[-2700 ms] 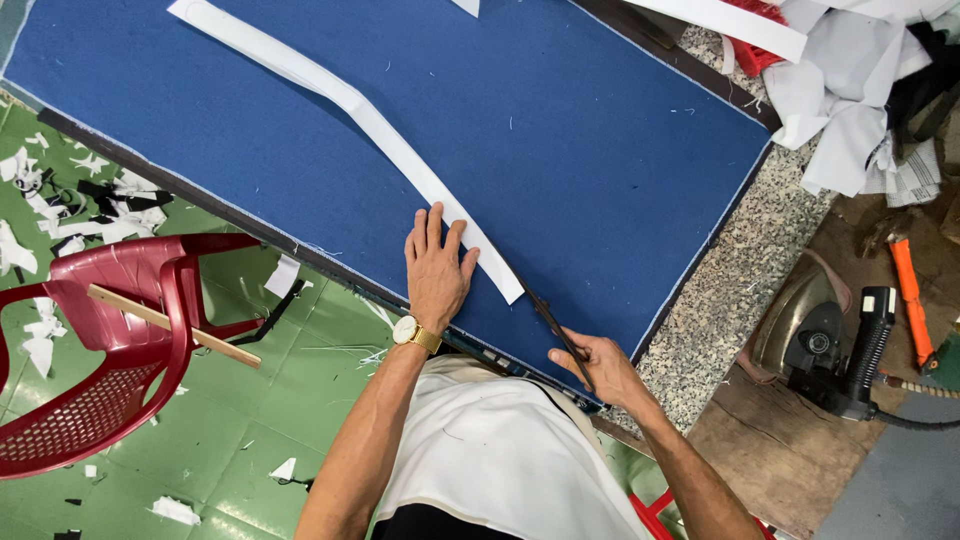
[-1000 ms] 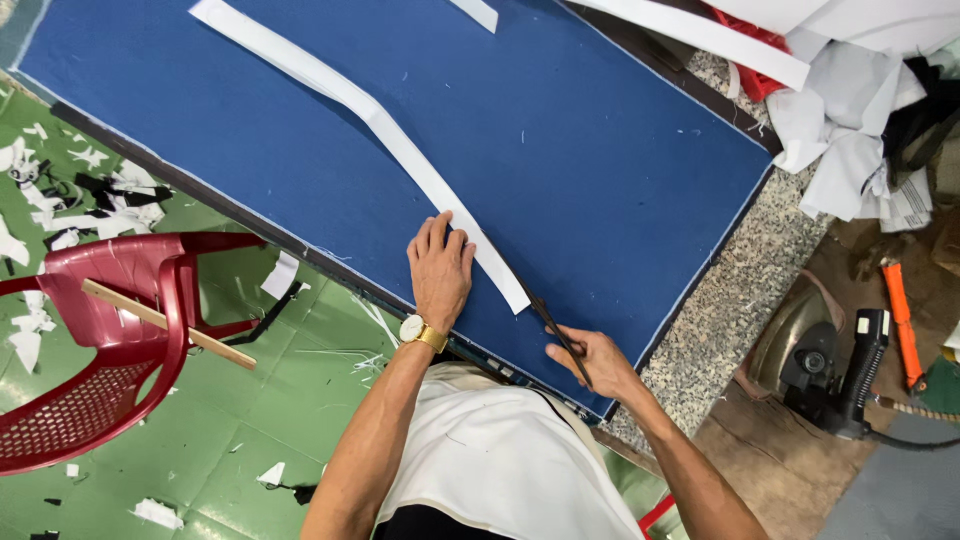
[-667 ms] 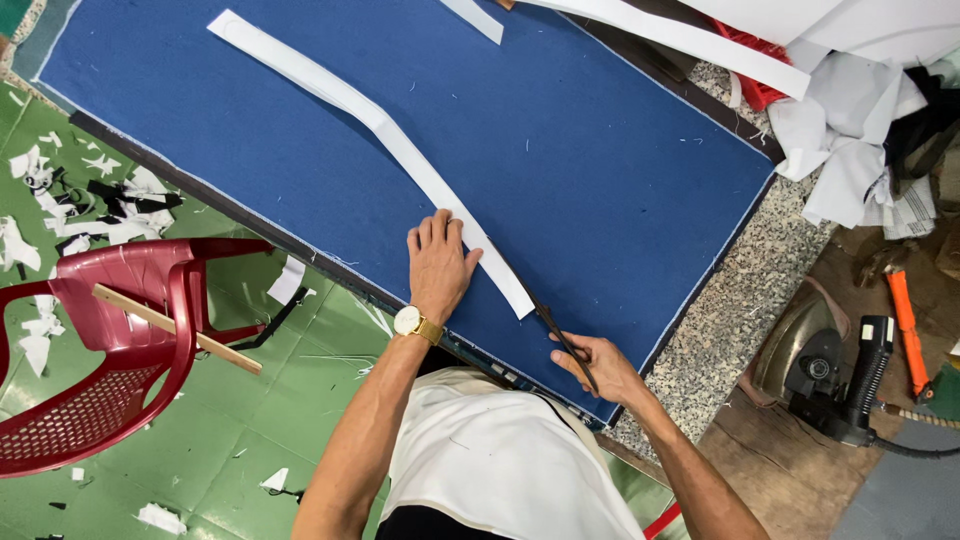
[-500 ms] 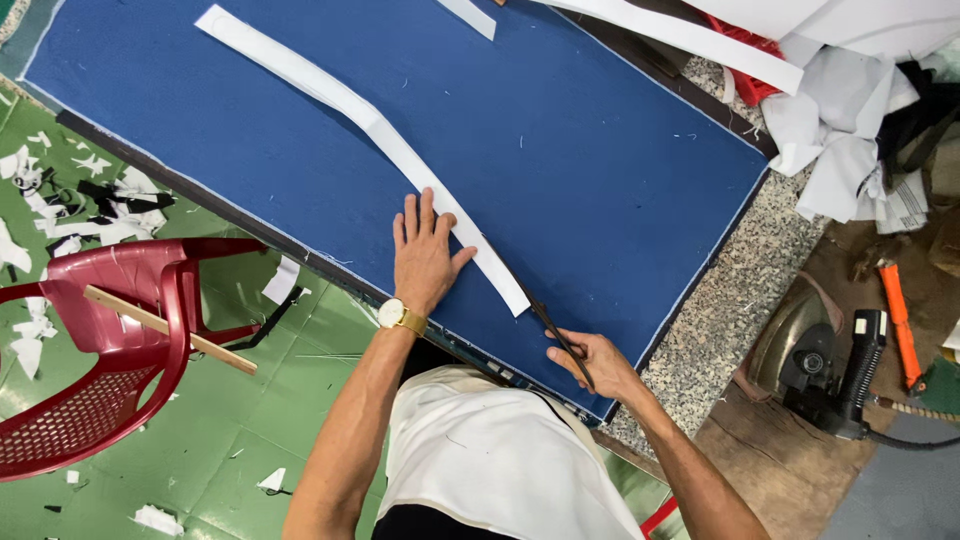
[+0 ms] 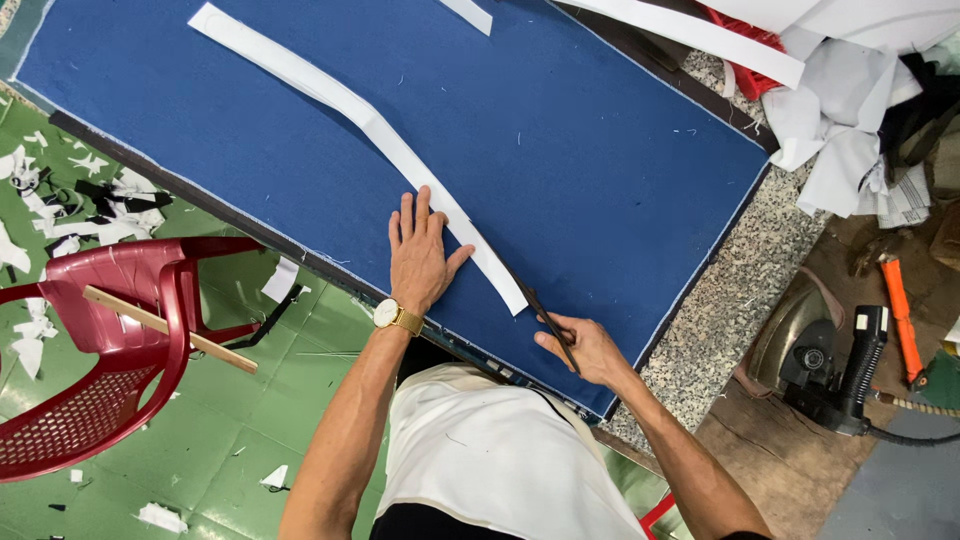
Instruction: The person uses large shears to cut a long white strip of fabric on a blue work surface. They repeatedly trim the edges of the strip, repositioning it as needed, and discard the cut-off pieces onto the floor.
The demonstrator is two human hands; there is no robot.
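A blue cloth covers the work table. A long white pattern strip lies diagonally across it. My left hand presses flat on the cloth, fingers spread, against the strip's near part; a gold watch is on that wrist. My right hand grips a thin dark marking tool whose tip touches the cloth right beside the strip's near end.
A red plastic chair with a wooden stick across it stands at the left on a green floor littered with white scraps. White fabric pieces pile up at the top right. A flat iron and an orange-handled tool lie at the right.
My left hand has slid a little to the left along the strip. The right hand keeps the tool at the strip's near end, shifting only slightly.
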